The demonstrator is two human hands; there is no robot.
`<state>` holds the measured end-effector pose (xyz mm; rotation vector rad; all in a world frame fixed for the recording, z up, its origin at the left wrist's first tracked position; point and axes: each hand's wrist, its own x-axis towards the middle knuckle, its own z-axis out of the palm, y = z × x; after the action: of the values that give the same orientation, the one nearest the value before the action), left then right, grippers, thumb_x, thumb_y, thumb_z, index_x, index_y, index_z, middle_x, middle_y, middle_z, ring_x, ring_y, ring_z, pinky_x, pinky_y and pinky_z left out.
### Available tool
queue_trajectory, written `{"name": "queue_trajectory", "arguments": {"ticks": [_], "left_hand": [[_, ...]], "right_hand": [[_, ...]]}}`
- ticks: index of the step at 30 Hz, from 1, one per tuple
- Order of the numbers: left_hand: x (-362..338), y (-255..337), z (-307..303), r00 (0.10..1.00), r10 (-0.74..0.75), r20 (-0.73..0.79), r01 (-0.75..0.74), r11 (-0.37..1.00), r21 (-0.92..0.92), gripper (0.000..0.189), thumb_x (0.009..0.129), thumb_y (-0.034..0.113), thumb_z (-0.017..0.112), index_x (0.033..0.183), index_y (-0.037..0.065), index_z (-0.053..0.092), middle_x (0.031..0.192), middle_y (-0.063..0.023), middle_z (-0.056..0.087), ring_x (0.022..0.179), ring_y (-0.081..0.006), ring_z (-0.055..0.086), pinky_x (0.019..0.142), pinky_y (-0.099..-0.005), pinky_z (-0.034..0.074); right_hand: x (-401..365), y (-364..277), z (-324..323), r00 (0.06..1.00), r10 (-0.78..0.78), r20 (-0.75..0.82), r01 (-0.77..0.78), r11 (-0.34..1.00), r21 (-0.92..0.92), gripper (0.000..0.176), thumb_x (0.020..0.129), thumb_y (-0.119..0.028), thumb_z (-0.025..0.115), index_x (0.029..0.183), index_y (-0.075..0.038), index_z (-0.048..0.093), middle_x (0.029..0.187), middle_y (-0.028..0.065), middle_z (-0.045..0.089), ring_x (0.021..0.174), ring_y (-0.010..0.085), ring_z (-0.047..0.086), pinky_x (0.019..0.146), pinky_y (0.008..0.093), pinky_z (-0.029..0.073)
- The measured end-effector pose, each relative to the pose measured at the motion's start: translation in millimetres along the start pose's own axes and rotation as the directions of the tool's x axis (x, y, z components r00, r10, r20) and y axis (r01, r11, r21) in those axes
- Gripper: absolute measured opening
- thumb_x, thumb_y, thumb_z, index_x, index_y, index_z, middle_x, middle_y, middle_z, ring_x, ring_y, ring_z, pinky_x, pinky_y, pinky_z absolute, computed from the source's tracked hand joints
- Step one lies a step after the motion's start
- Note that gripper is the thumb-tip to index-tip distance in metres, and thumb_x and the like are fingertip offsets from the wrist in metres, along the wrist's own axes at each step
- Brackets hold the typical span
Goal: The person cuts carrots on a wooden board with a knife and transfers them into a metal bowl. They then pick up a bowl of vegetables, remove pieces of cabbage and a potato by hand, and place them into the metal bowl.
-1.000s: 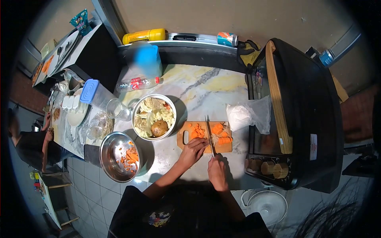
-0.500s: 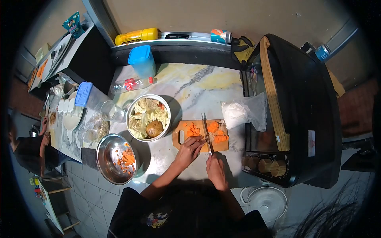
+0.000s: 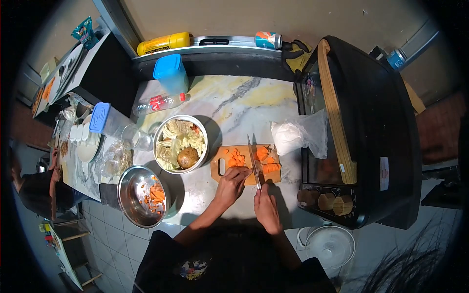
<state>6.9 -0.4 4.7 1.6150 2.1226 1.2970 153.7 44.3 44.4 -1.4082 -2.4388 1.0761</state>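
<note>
An orange-brown cutting board (image 3: 216, 184) lies on the marble table with carrot pieces at its left (image 3: 236, 158) and more carrot chunks (image 3: 270, 168) at its right. My right hand (image 3: 266, 209) is wrapped round the handle of a knife (image 3: 253, 161), whose blade points away from me across the board. Close to the left of the blade, my left hand (image 3: 231, 185) has its fingers bent together at the board's near part; what they hold, if anything, is hidden.
Left of the board stand a white bowl (image 3: 204, 152) of cabbage with a potato and a steel bowl (image 3: 123, 205) with carrot scraps. A bag of white powder (image 3: 288, 137) leans near the black oven (image 3: 376, 146). Another person (image 3: 39, 190) is at the far left.
The knife blade has shifted slightly left and shows more of its flat side. My left hand's fingers are drawn in a little more. The whole view has shifted slightly.
</note>
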Motion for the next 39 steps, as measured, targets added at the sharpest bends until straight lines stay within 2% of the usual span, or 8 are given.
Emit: {"name": "queue_trajectory", "arguments": {"ticks": [3, 8, 11, 15, 17, 20, 24, 39], "left_hand": [[-0.2, -2.7, 0.0, 1.0, -0.002, 0.017, 0.003, 0.999, -0.037, 0.03, 0.077, -0.006, 0.066, 0.105, 0.003, 0.071, 0.101, -0.0129, 0.068, 0.095, -0.0298, 0.064, 0.081, -0.0363, 0.054], [-1.0, -4.4, -1.6, 1.0, 0.011, 0.029, -0.009, 0.998, -0.068, 0.03, 0.078, -0.007, 0.064, 0.105, 0.002, 0.071, 0.103, -0.0136, 0.068, 0.095, -0.0306, 0.064, 0.082, -0.0365, 0.054], [-1.5, -4.9, 1.2, 1.0, 0.018, 0.017, -0.018, 0.999, -0.042, 0.031, 0.077, -0.008, 0.063, 0.106, 0.002, 0.07, 0.104, -0.0137, 0.068, 0.095, -0.0307, 0.065, 0.082, -0.0365, 0.054], [-2.5, -5.0, 1.3, 1.0, -0.021, 0.019, 0.023, 0.997, -0.073, 0.029, 0.076, -0.01, 0.062, 0.102, 0.0, 0.07, 0.105, -0.014, 0.068, 0.096, -0.0309, 0.066, 0.083, -0.0369, 0.055], [-2.2, -4.9, 0.9, 0.999, -0.032, 0.014, 0.033, 0.996, -0.083, 0.028, 0.075, -0.01, 0.061, 0.1, 0.0, 0.07, 0.105, -0.0141, 0.068, 0.097, -0.031, 0.066, 0.083, -0.037, 0.055], [-1.9, -6.4, 0.4, 0.998, -0.061, 0.01, 0.061, 0.992, -0.114, 0.024, 0.076, -0.01, 0.061, 0.097, -0.001, 0.069, 0.104, -0.0141, 0.068, 0.097, -0.0314, 0.066, 0.082, -0.0374, 0.055], [0.2, -5.7, -3.4, 0.999, -0.029, 0.027, 0.032, 0.993, -0.115, 0.024, 0.076, -0.011, 0.06, 0.096, -0.002, 0.068, 0.104, -0.0145, 0.068, 0.096, -0.0319, 0.067, 0.081, -0.0371, 0.055], [1.1, -8.6, -3.2, 1.0, -0.002, 0.022, 0.005, 0.994, -0.107, 0.028, 0.075, -0.014, 0.061, 0.099, -0.003, 0.07, 0.101, -0.0159, 0.068, 0.092, -0.0314, 0.067, 0.079, -0.0357, 0.056]], "right_hand": [[1.4, -0.8, -1.0, 0.997, -0.001, 0.077, 0.0, 1.0, 0.02, 0.023, 0.098, -0.016, 0.044, 0.114, -0.001, 0.04, 0.077, 0.0301, 0.059, 0.074, 0.051, 0.055, 0.069, 0.0598, 0.041], [6.0, -10.0, -11.0, 0.982, -0.032, 0.185, 0.022, 0.998, 0.059, 0.066, 0.091, -0.003, 0.047, 0.15, -0.007, 0.016, 0.081, 0.0309, 0.059, 0.077, 0.0502, 0.057, 0.07, 0.0567, 0.044], [13.7, -11.0, -15.1, 0.966, -0.025, 0.258, 0.006, 0.997, 0.074, 0.078, 0.089, 0.003, 0.047, 0.153, -0.01, 0.006, 0.081, 0.0312, 0.058, 0.075, 0.0493, 0.058, 0.069, 0.0525, 0.046], [16.8, -9.6, -14.0, 0.973, -0.017, 0.231, 0.0, 0.997, 0.072, 0.08, 0.088, 0.004, 0.048, 0.154, -0.011, 0.006, 0.078, 0.0308, 0.058, 0.071, 0.0485, 0.058, 0.066, 0.049, 0.047], [17.6, -2.1, -9.8, 0.977, -0.124, 0.171, 0.111, 0.99, 0.085, 0.081, 0.086, 0.006, 0.048, 0.154, -0.011, 0.007, 0.071, 0.0294, 0.055, 0.066, 0.0462, 0.058, 0.063, 0.0476, 0.047], [18.1, -8.7, -19.1, 0.963, -0.092, 0.252, 0.073, 0.994, 0.084, 0.082, 0.085, 0.008, 0.047, 0.154, -0.012, 0.008, 0.068, 0.028, 0.053, 0.062, 0.0438, 0.057, 0.064, 0.0471, 0.047], [18.8, -10.8, -20.0, 0.955, -0.067, 0.29, 0.062, 0.998, 0.026, 0.085, 0.085, 0.009, 0.048, 0.155, -0.017, 0.008, 0.071, 0.029, 0.058, 0.066, 0.0436, 0.061, 0.064, 0.0503, 0.048], [18.7, -21.8, -18.4, 0.961, -0.102, 0.257, 0.158, 0.965, -0.208, 0.088, 0.082, 0.008, 0.05, 0.155, -0.011, 0.002, 0.07, 0.0308, 0.06, 0.069, 0.0484, 0.063, 0.063, 0.0528, 0.05]]}}
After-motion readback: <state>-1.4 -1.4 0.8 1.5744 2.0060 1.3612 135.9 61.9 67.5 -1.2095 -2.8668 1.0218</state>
